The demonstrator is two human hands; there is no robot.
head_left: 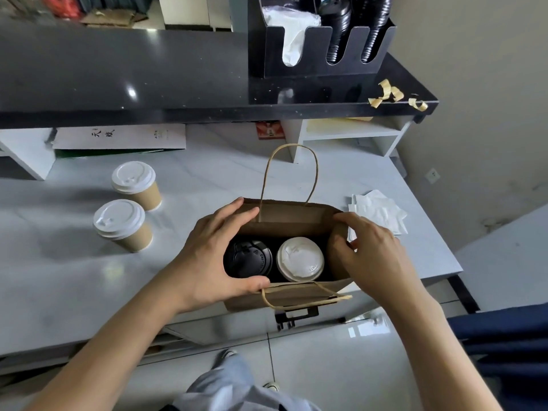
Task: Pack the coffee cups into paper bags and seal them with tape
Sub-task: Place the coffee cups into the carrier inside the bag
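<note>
I have the brown paper bag [292, 216] standing open at the near edge of the pale surface [59, 277], with two cups already down inside it: a black-lidded cup [248, 258] on the left and a white-lidded cup [300, 258] on the right, side by side and touching or nearly so. My left hand [207, 256] spans the bag's left end, fingers on the far rim and thumb curled over the near rim, so that grip is wide but closed on the paper. My right hand [373, 256] pinches the right end of the rim, thumb inside and fingers outside. Two more lidded kraft cups [130, 223] wait well to the left. The bag is thin and soft, so I judge it will crumple or tear if I squeeze; I would fold the rims together near the twisted handles [292, 173] and lift from below, since filled cups may be heavy and could tip. I see no tape roll nearby.
</note>
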